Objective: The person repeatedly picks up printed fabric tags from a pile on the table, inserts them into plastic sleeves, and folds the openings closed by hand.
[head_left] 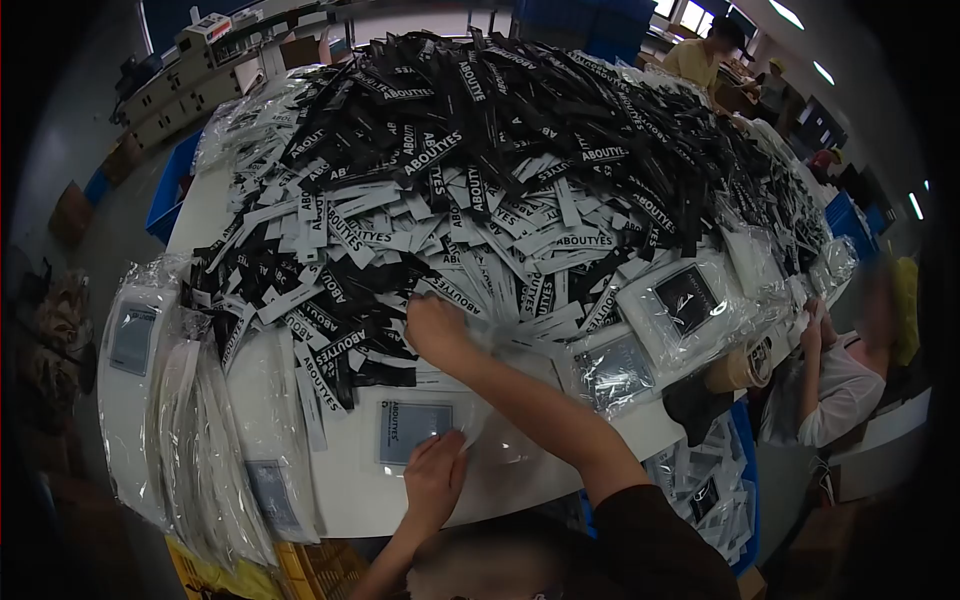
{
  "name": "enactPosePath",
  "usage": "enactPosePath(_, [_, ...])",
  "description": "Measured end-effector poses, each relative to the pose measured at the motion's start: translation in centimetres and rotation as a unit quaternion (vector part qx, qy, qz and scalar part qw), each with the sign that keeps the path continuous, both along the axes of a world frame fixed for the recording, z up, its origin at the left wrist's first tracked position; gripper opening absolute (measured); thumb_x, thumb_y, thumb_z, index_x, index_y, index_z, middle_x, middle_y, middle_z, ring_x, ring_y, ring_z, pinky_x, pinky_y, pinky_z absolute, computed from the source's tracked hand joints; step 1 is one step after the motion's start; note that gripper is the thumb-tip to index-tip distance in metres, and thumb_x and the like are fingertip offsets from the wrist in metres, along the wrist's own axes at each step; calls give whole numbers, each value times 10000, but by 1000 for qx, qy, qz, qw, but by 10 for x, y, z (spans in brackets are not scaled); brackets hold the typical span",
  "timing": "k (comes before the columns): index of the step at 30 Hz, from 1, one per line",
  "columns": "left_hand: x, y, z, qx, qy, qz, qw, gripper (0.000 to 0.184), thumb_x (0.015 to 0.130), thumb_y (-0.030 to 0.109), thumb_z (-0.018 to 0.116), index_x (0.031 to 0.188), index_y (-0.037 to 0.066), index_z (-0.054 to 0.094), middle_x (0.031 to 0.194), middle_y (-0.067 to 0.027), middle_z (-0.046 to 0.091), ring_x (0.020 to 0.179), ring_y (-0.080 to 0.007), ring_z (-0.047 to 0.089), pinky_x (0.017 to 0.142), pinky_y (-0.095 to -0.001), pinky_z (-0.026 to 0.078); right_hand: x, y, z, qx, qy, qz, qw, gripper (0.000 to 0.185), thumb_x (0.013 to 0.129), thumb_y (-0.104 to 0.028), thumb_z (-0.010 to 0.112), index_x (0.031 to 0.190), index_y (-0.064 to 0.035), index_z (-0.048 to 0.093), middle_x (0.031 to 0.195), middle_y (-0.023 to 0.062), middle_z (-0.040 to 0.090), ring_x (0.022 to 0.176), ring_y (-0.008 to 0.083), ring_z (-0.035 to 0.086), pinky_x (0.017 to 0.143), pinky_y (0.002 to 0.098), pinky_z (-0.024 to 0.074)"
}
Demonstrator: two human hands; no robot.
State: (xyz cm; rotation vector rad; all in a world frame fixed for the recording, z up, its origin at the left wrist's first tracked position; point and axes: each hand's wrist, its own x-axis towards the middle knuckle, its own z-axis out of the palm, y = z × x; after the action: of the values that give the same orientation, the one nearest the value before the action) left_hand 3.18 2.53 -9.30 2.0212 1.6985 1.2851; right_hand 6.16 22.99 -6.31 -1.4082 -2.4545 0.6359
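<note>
My left hand is at the table's front edge, its fingers closed on the lower right corner of a clear plastic bag with a blue-grey ABOUTYES panel. Further forward, my right hand reaches to the near side of a big heap of black and white ABOUTYES strips. Its fingers are curled among white strips, and what they hold is too small to make out. Clear plastic film lies under my right forearm.
Stacked plastic bags line the table's left side. More packaged bags and a brown cup are on the right. Beneath the right edge stands a blue bin of packets. A co-worker sits at right; others are further back.
</note>
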Motion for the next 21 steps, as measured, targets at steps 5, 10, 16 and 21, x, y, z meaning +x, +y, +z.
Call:
enactPosePath(5, [-3,-5,-10,19,-21,13,1000,252,688,42,676,928,7,606,935,-114,637,844,-263,619,809,-363,471,15,9,-7,18,49,-8,999,215,711,-143,644,830,19,569,812,174,621,768,328,619,695,385,494])
enactPosePath(10, [-3,-2,6,-5,-12,-5,1000,301,625,47,703,916,34,627,928,-86,635,841,-266,603,759,-358,478,60,-19,36,62,346,-52,935,167,865,-125,534,795,27,532,656,103,565,578,213,534,585,313,464])
enactPosePath(16, [-2,0,0,-19,-39,6,999,253,684,49,684,932,38,634,912,-92,630,811,-268,602,738,-355,468,136,-119,6,-15,548,-144,824,111,899,-120,519,859,-17,505,593,11,492,478,76,435,473,222,385])
enactPosePath(21, [-2,-2,-5,-24,-80,34,996,210,732,24,655,940,14,636,879,-118,632,772,-273,606,692,-341,480,166,-177,-44,4,474,-260,842,133,889,-126,543,847,-13,487,582,21,488,476,79,442,440,236,378])
